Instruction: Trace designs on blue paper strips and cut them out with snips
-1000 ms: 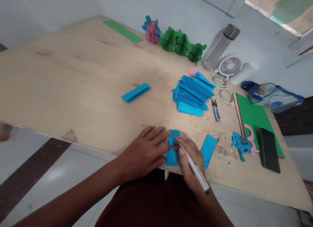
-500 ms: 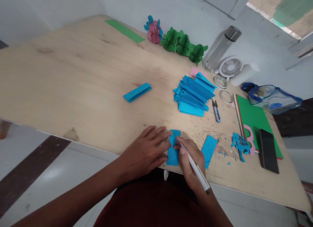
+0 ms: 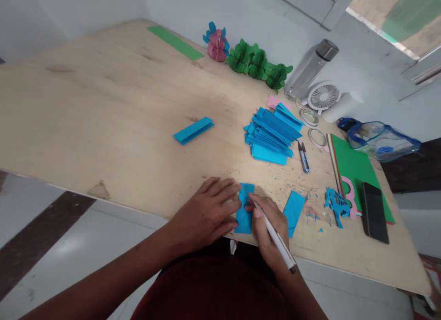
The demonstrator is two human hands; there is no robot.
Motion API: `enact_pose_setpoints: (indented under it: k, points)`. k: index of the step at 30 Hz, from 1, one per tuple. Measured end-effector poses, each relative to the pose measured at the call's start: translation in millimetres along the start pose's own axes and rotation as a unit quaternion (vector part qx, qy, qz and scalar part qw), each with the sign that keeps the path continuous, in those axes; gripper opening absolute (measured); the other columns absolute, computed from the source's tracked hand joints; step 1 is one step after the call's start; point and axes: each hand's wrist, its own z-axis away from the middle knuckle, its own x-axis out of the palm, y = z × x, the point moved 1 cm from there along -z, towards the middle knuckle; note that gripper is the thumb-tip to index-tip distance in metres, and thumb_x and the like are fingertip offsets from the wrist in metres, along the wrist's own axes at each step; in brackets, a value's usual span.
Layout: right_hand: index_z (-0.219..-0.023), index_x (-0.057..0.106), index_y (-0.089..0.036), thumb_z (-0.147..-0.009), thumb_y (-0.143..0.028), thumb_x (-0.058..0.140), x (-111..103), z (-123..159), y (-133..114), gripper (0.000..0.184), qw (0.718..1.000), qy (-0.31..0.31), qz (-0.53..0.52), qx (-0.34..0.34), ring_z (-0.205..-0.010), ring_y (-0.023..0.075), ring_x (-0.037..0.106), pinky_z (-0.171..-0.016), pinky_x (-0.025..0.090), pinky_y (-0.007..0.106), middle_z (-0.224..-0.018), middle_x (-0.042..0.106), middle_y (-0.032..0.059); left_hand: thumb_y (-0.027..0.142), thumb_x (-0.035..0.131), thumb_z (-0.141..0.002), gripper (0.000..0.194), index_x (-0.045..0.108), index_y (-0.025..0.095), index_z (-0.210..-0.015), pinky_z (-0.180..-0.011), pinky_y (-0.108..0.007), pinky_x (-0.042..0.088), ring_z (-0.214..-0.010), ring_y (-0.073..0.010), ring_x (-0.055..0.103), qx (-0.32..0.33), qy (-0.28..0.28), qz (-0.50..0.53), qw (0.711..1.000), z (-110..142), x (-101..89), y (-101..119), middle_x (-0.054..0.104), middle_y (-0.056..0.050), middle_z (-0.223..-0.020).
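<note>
Worktop (image 3: 131, 108): pale wood; clock directions are read from the blue card (image 3: 244, 221), which lies near its front edge between the two hands. Stack of paper (image 3: 353, 157), green sheet uppermost, between two and three o'clock. Clear bag (image 3: 370, 143) with blue trim, at two o'clock, beyond the stack. Bottle (image 3: 305, 76), upright with a metal cap, at one o'clock by the wall. Pile of blue folded paper (image 3: 272, 134), nearer, also at one o'clock. Left hand (image 3: 210, 214), at nine o'clock: palm down, fingers extended and slightly apart, gripping nothing, fingertips resting on the card's left side. Right hand (image 3: 274, 214), between three and four o'clock: fingers closed around a white pen, fingertips at the card. Fan (image 3: 323, 97), white, between one and two o'clock. Phone (image 3: 375, 212), dark, at three o'clock, partly over the stack. Second blue card (image 3: 294, 214), at three o'clock, just beside the right hand. Pen (image 3: 278, 244): slanted, its rear end toward four o'clock; the writing tip cannot be made out. Snips (image 3: 303, 158), at two o'clock, just beside the pile.
</note>
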Motion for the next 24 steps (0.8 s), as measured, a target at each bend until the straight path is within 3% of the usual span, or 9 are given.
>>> enact_pose_setpoints:
  k: [10, 24]
  points:
    - [-0.124, 0.064, -0.024, -0.097, -0.023, 0.049, -0.2, -0.6, 1.4, 0.031, 0.999, 0.001, -0.025, 0.037, -0.099, 0.0248, 0.069, -0.083, 0.058, 0.043, -0.110, 0.072, 0.0088, 0.033, 0.058, -0.093, 0.022, 0.063, 0.022, -0.111, -0.111, -0.049, 0.032, -0.130, -0.0293, 0.048, -0.008, 0.003, 0.001, 1.000, 1.4, 0.0, 1.8, 0.059, -0.009, -0.135]
    - [-0.123, 0.063, -0.025, -0.095, -0.020, 0.049, 0.5, -1.3, 2.5, 0.031, 1.000, 0.008, -0.009, 0.023, -0.091, 0.0231, 0.071, -0.081, 0.059, 0.043, -0.104, 0.073, 0.0063, 0.034, 0.057, -0.093, 0.021, 0.063, 0.022, -0.109, -0.111, -0.049, 0.032, -0.130, -0.0294, 0.047, 0.015, 0.026, -0.011, 0.999, 2.8, 3.9, -2.4, 0.060, -0.009, -0.133]
